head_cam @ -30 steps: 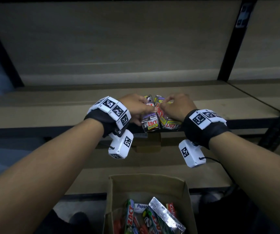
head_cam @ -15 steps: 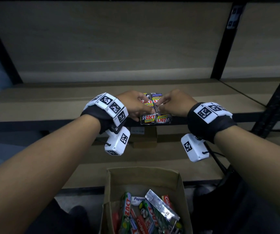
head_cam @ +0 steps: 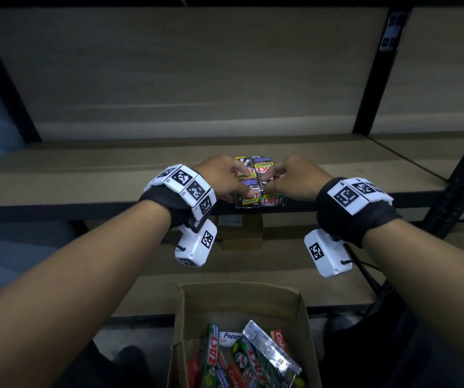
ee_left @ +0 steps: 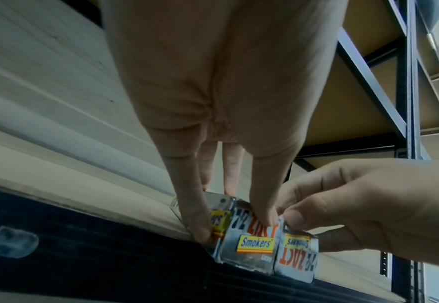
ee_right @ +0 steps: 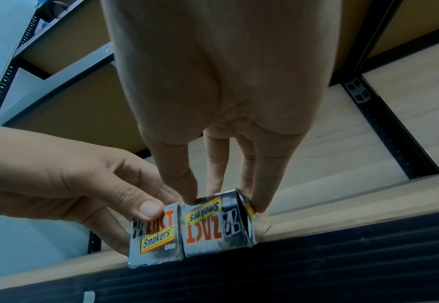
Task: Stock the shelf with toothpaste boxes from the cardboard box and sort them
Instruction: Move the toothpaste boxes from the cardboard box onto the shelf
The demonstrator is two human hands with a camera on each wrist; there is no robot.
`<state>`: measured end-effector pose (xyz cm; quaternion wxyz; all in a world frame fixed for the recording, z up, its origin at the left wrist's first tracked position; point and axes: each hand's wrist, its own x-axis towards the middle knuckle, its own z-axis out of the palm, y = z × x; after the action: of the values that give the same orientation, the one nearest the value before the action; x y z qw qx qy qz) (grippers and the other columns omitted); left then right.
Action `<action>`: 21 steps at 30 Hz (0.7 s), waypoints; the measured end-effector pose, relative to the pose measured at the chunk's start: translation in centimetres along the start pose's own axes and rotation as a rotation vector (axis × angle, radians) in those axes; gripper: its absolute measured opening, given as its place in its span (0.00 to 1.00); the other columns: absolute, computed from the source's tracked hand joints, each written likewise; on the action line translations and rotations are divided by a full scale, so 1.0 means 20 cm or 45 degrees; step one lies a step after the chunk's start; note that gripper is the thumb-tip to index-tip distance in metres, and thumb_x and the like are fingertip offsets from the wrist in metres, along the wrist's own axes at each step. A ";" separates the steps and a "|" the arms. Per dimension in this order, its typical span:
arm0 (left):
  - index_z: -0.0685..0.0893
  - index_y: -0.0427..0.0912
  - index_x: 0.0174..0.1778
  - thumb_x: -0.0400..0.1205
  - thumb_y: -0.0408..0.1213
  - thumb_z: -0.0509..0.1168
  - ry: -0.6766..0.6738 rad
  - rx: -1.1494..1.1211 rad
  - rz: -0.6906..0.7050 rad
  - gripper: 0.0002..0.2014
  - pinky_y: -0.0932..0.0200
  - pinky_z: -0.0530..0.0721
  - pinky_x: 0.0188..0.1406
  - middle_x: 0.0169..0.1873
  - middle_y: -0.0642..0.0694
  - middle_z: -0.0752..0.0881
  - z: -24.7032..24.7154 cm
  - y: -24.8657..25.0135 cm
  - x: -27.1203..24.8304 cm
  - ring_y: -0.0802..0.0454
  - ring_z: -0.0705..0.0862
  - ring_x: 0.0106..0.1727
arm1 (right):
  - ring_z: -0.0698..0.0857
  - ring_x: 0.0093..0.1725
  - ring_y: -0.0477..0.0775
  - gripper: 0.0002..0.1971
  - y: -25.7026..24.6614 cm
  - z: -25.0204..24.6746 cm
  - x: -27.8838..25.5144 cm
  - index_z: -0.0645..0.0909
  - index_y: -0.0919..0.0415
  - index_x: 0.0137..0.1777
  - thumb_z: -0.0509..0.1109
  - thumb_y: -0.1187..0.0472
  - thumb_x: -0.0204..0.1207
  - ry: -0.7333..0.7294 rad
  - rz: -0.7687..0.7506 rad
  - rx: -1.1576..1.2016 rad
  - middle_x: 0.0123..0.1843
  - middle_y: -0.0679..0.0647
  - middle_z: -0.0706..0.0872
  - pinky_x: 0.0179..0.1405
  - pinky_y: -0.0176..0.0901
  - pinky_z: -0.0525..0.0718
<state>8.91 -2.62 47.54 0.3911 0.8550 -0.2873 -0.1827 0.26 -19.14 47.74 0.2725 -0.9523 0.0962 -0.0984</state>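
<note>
Two silver Zact Smokers toothpaste boxes lie side by side at the front edge of the wooden shelf, ends facing me. My left hand pinches the left box from above, thumb on its top and fingers down its outer side. My right hand grips the right box the same way, as the right wrist view shows. The boxes touch along their long sides. Below me the open cardboard box holds several more toothpaste boxes, among them a silver one.
Black steel uprights bound the shelf bay on the right. A small brown carton sits on the lower shelf, under the two boxes. Bare shelf board stretches to the left and right of my hands.
A second ago the two boxes were tilted and splayed between my hands; now they lie flat, parallel and flush at the shelf edge. My hands have come lower onto them.
</note>
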 end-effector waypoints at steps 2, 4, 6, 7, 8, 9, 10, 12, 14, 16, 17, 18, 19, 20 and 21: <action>0.82 0.46 0.67 0.73 0.37 0.80 0.023 -0.003 0.005 0.26 0.45 0.91 0.54 0.69 0.46 0.80 0.00 -0.01 0.03 0.42 0.90 0.54 | 0.82 0.41 0.41 0.09 0.01 0.01 0.02 0.90 0.51 0.54 0.77 0.53 0.75 0.020 -0.001 0.015 0.47 0.46 0.86 0.41 0.35 0.73; 0.82 0.47 0.68 0.73 0.38 0.80 0.041 -0.015 0.004 0.26 0.45 0.91 0.54 0.66 0.46 0.82 -0.01 -0.03 0.06 0.44 0.90 0.54 | 0.79 0.37 0.37 0.09 0.03 0.02 0.05 0.90 0.51 0.55 0.76 0.54 0.76 0.039 -0.005 0.037 0.45 0.46 0.85 0.35 0.31 0.73; 0.83 0.49 0.67 0.72 0.39 0.81 0.069 -0.033 0.009 0.27 0.43 0.90 0.56 0.64 0.46 0.84 -0.02 -0.04 0.10 0.43 0.90 0.55 | 0.79 0.36 0.39 0.09 0.04 0.03 0.08 0.89 0.51 0.55 0.76 0.54 0.76 0.054 -0.001 0.071 0.45 0.48 0.85 0.34 0.31 0.73; 0.84 0.50 0.67 0.71 0.41 0.82 0.091 -0.027 0.015 0.27 0.42 0.88 0.60 0.64 0.46 0.85 -0.02 -0.05 0.11 0.43 0.89 0.57 | 0.81 0.36 0.41 0.10 0.05 0.03 0.09 0.90 0.52 0.56 0.76 0.54 0.76 0.060 0.005 0.091 0.46 0.49 0.86 0.36 0.34 0.75; 0.85 0.50 0.66 0.69 0.43 0.83 0.112 0.000 0.029 0.28 0.42 0.86 0.63 0.64 0.46 0.85 -0.02 -0.06 0.13 0.44 0.88 0.59 | 0.83 0.39 0.44 0.10 0.05 0.04 0.10 0.90 0.52 0.56 0.76 0.54 0.76 0.066 0.011 0.106 0.48 0.50 0.86 0.40 0.36 0.76; 0.85 0.50 0.66 0.68 0.44 0.83 0.123 0.028 0.038 0.29 0.44 0.84 0.66 0.64 0.47 0.85 -0.02 -0.06 0.14 0.46 0.87 0.61 | 0.85 0.43 0.47 0.10 0.06 0.04 0.12 0.90 0.52 0.56 0.76 0.54 0.76 0.072 0.018 0.118 0.49 0.51 0.87 0.44 0.37 0.77; 0.86 0.51 0.65 0.67 0.45 0.83 0.129 0.035 0.041 0.29 0.44 0.83 0.67 0.63 0.47 0.86 -0.03 -0.07 0.15 0.47 0.87 0.61 | 0.87 0.46 0.49 0.10 0.06 0.05 0.13 0.90 0.52 0.56 0.76 0.55 0.76 0.080 0.021 0.128 0.51 0.52 0.88 0.46 0.39 0.79; 0.86 0.52 0.64 0.65 0.48 0.84 0.138 0.025 0.039 0.31 0.44 0.84 0.65 0.60 0.46 0.88 -0.03 -0.09 0.18 0.47 0.89 0.57 | 0.87 0.48 0.50 0.10 0.07 0.06 0.15 0.90 0.52 0.57 0.75 0.55 0.77 0.097 0.012 0.133 0.53 0.51 0.88 0.46 0.39 0.80; 0.86 0.53 0.63 0.61 0.52 0.84 0.147 0.010 0.042 0.32 0.43 0.86 0.63 0.59 0.47 0.88 -0.02 -0.10 0.20 0.47 0.89 0.55 | 0.84 0.45 0.47 0.11 0.08 0.07 0.16 0.89 0.52 0.58 0.75 0.55 0.77 0.107 0.000 0.126 0.52 0.49 0.86 0.43 0.38 0.77; 0.87 0.53 0.62 0.62 0.50 0.84 0.163 -0.007 0.048 0.31 0.42 0.86 0.62 0.60 0.47 0.87 -0.02 -0.10 0.20 0.46 0.89 0.55 | 0.83 0.46 0.46 0.11 0.09 0.08 0.16 0.89 0.51 0.59 0.74 0.54 0.78 0.108 -0.002 0.145 0.52 0.48 0.85 0.45 0.38 0.78; 0.87 0.52 0.61 0.64 0.48 0.84 0.178 -0.019 0.056 0.29 0.43 0.88 0.60 0.60 0.47 0.87 -0.02 -0.10 0.19 0.46 0.90 0.54 | 0.85 0.49 0.47 0.11 0.09 0.08 0.16 0.89 0.51 0.59 0.74 0.55 0.78 0.109 -0.002 0.157 0.54 0.49 0.86 0.50 0.40 0.81; 0.87 0.50 0.61 0.66 0.45 0.84 0.196 -0.037 0.068 0.26 0.43 0.89 0.56 0.60 0.46 0.86 -0.01 -0.09 0.18 0.45 0.90 0.53 | 0.86 0.53 0.48 0.11 0.09 0.08 0.15 0.89 0.50 0.59 0.75 0.55 0.78 0.110 -0.004 0.164 0.56 0.48 0.86 0.56 0.43 0.83; 0.87 0.49 0.60 0.69 0.42 0.83 0.214 -0.051 0.079 0.23 0.44 0.91 0.53 0.60 0.46 0.86 0.00 -0.09 0.17 0.44 0.91 0.52 | 0.86 0.56 0.49 0.10 0.10 0.09 0.15 0.89 0.49 0.58 0.75 0.56 0.77 0.114 -0.006 0.167 0.57 0.48 0.87 0.61 0.44 0.83; 0.88 0.48 0.59 0.71 0.40 0.82 0.236 -0.055 0.093 0.20 0.43 0.92 0.50 0.59 0.46 0.86 0.01 -0.09 0.16 0.43 0.91 0.50 | 0.86 0.57 0.49 0.09 0.11 0.09 0.14 0.89 0.48 0.56 0.75 0.56 0.77 0.125 -0.006 0.171 0.58 0.48 0.88 0.63 0.44 0.82; 0.88 0.47 0.57 0.73 0.39 0.80 0.257 -0.064 0.105 0.17 0.43 0.92 0.47 0.58 0.46 0.86 0.02 -0.09 0.14 0.42 0.92 0.47 | 0.86 0.56 0.48 0.08 0.11 0.09 0.12 0.89 0.46 0.54 0.76 0.57 0.76 0.145 -0.009 0.176 0.58 0.49 0.88 0.61 0.42 0.82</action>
<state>11.46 -3.68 45.65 0.4467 0.8464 -0.2767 -0.0867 2.75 -20.70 45.33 0.3313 -0.9244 0.1011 -0.1597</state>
